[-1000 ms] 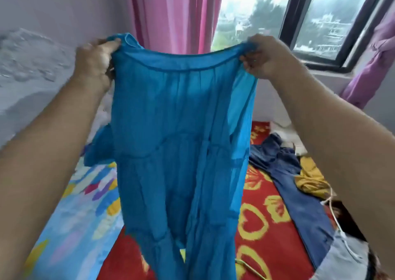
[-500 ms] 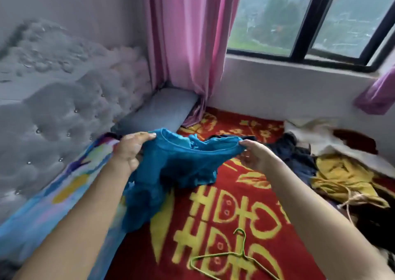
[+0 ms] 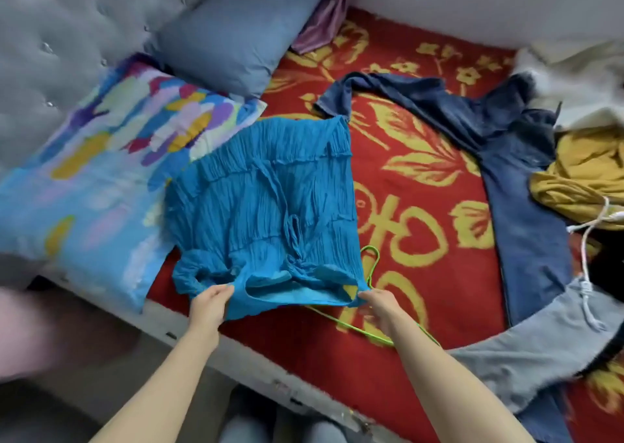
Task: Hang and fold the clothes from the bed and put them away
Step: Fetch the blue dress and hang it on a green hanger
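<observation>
You are near the start. The blue dress (image 3: 266,199) lies flat on the red blanket (image 3: 422,158), in the middle of the bed. Your left hand (image 3: 209,302) and right hand (image 3: 378,305) each pinch a shoulder at its 6 o'clock edge, fingers closed on the cloth. The green hanger (image 3: 373,263) pokes out at the dress's 4 o'clock side, not in it yet. A denim piece (image 3: 520,185) at 2 o'clock, a yellow one (image 3: 580,172) at 3 and a grey one (image 3: 526,351) at 4 wait in a heap. Nothing looks put away.

The blue top (image 3: 270,206) hides part of the green hanger (image 3: 351,325).
</observation>
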